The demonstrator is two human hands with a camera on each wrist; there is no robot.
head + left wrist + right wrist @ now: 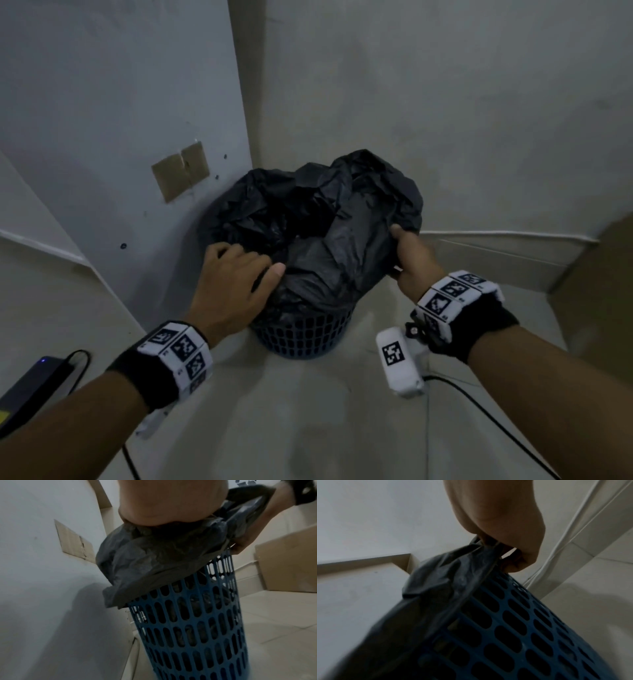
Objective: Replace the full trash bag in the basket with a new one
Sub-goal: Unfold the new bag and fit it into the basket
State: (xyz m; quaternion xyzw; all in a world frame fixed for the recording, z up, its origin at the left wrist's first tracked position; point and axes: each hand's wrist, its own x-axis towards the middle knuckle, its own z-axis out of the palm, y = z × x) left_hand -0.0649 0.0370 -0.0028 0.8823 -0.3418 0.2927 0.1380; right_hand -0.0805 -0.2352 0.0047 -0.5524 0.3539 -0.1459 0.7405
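Black plastic, crumpled and bulging, fills the top of a blue slotted basket [303, 337] that is stood on the pale tiled floor [274, 428] in a corner between two walls. The trash bag [318, 219] is seated inside the basket, with its mouth folded out over the rim and draped down the outer wall, as is seen from the left wrist view, where dark contents are glimpsed through the slots.

The left hand [233, 284] is laid on the near left edge of the bag; its fingers are bent over the plastic and its thumb is stretched across the top toward the middle. Whether plastic is actually pinched under those fingers cannot be told, since the fingertips are hidden in the folds and the left wrist view shows only the heel of the palm pressed on the bag.

The right hand [409, 258] is closed on the right edge of the bag. In the right wrist view a gathered strip of plastic is seen clamped inside the curled fingers [513, 562], just above the basket rim, and the bag is drawn up to that grip in a taut fold.

A patch of brown cardboard [181, 173] is fixed to the left wall near the basket. A dark device with a small blue light [34, 383] and a cable is seen at the lower left.
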